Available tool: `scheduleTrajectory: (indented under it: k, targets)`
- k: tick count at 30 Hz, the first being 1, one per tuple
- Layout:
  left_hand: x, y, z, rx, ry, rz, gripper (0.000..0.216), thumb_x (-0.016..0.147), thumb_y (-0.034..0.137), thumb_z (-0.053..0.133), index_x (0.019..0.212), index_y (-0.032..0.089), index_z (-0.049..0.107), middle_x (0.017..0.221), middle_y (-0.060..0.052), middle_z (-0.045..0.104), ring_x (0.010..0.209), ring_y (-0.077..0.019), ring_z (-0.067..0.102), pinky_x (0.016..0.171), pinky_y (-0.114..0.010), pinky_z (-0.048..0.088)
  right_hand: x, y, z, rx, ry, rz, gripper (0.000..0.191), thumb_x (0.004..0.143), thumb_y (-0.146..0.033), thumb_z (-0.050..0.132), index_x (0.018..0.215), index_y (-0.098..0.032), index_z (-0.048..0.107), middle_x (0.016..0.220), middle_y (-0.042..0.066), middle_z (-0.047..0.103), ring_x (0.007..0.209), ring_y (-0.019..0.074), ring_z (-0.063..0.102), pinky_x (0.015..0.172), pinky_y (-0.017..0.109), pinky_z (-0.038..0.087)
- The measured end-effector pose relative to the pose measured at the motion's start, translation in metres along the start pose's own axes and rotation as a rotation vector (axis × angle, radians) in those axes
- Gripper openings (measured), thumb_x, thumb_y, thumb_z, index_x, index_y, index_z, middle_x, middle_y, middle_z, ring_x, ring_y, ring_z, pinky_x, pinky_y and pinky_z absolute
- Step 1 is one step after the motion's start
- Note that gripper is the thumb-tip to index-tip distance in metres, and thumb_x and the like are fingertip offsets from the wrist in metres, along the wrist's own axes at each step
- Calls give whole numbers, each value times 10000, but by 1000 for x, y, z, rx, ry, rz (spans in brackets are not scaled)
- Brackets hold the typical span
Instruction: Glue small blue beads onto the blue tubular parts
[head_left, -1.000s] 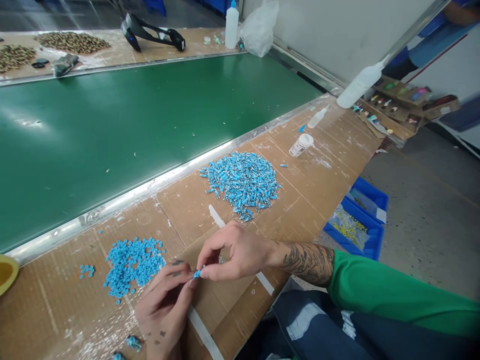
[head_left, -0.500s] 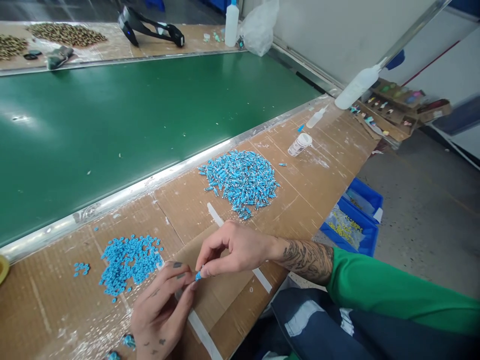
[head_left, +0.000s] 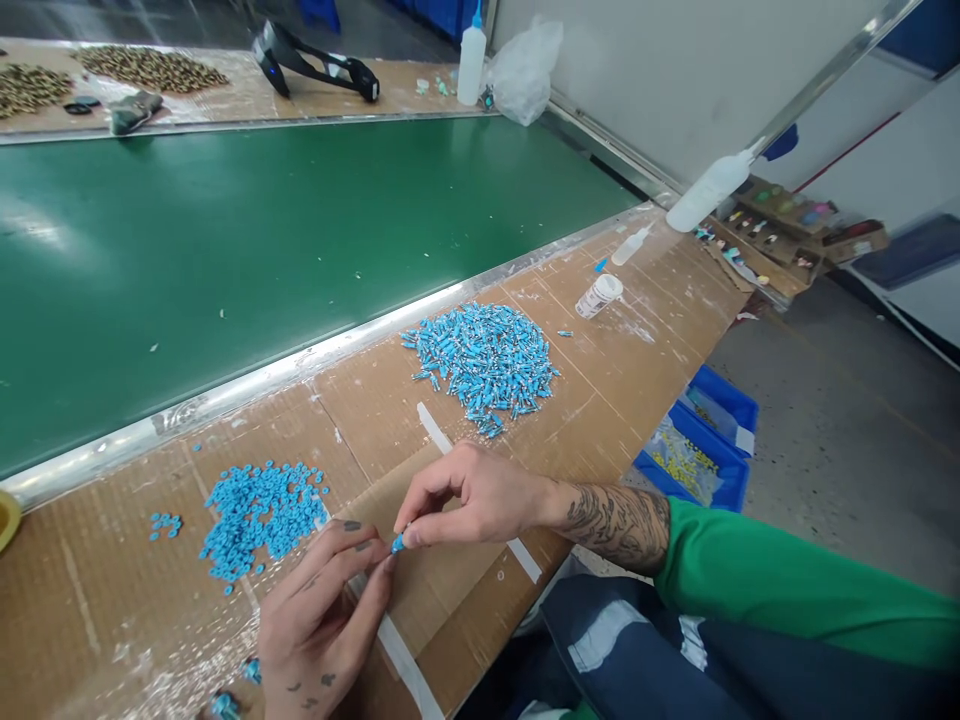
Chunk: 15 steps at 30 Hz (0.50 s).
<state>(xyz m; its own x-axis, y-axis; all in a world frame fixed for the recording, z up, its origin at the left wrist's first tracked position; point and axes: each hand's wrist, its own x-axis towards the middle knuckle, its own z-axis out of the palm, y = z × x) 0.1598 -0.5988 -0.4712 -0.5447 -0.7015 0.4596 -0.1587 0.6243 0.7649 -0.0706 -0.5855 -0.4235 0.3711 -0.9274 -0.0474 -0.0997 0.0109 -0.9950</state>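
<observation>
My right hand (head_left: 472, 497) pinches a small blue part (head_left: 397, 544) between thumb and forefinger just above the cardboard-covered bench (head_left: 615, 380). My left hand (head_left: 319, 625) meets it from below, fingertips closed on the same blue part. A flat pile of small blue rings (head_left: 259, 510) lies left of my hands. A bigger heap of blue and silver cylindrical pieces (head_left: 484, 357) sits farther up the bench. A few blue pieces (head_left: 251, 670) lie by my left wrist.
A green conveyor belt (head_left: 225, 240) runs along the bench's far side behind a metal rail. White squeeze bottles (head_left: 709, 190) and a small white jar (head_left: 598, 294) stand at the right end. Blue bins (head_left: 697, 445) sit on the floor. A yellow bowl edge (head_left: 6, 518) shows at far left.
Both hands stay pinched together on the blue part; the left hand has slid slightly down and left. The view has shifted a little.
</observation>
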Motion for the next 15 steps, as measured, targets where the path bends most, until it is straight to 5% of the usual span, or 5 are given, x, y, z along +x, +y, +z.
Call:
scheduleTrajectory:
  k: [15]
  targets:
    - [0,14,-15,114,-21,-121,104,896,182,687,995,214,677,974,-31,673,901,-152,651,810,-241,491,-3,-5,10,-49,96,-67,192,850,-276,720,928,-107,765,814,43,738,718,93,639,675,193,507]
